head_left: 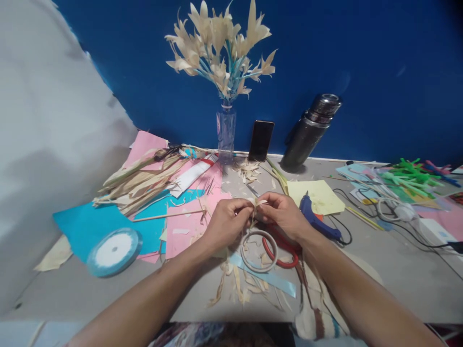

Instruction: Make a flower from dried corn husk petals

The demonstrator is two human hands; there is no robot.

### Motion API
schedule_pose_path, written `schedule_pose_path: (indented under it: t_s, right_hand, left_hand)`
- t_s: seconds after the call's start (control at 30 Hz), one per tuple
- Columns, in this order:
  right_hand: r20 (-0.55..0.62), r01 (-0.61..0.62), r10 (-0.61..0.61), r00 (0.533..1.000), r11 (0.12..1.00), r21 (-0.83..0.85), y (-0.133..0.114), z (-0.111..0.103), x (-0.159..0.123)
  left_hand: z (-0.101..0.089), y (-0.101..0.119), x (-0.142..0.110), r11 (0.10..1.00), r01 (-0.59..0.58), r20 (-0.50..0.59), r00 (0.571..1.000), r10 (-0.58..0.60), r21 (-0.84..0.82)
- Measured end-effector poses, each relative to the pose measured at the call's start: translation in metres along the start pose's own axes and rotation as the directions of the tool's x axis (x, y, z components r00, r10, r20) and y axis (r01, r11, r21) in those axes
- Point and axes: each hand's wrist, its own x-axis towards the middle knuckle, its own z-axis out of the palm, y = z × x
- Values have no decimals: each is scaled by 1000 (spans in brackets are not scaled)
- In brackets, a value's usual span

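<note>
My left hand (227,222) and my right hand (284,214) meet over the middle of the grey table (379,270). Both pinch a small pale strip of dried husk (257,203) between their fingertips. Just below the hands lie a grey tape ring (259,250) and red-handled scissors (280,250). Husk scraps (238,284) and a light blue paper strip (267,278) lie in front of me. A blue glue gun (318,221) rests right of my right hand.
A glass vase of husk flowers (226,130), a phone (261,140) and a dark flask (309,132) stand against the blue wall. Pink and blue paper sheets (188,221), a husk pile (141,180) and a ribbon spool (114,251) lie left. Yellow paper (320,195), cables and green craft pieces (410,176) lie right.
</note>
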Motion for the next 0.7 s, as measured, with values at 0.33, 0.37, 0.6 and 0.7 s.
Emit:
schedule_pose_path:
  t_s: [0.33,0.37,0.6,0.7]
  right_hand:
    - [-15,40,-41,999,997,-60,-4,2,-4]
    - [-27,51,-53,998,996,-76,-5,3,-4]
    - [-71,93,-105,992,983,-156,-12,6,-7]
    - [-95,103,-124,988,974,-202,-12,7,-9]
  left_hand:
    - [-1,-5,6,953,156,3,987,-161,-258]
    - [0,-6,6,946,161,5,986,-167,-282]
    - [3,-7,5,934,172,-5,983,-182,-314]
    - [3,-7,5,945,125,-33,989,-141,-302]
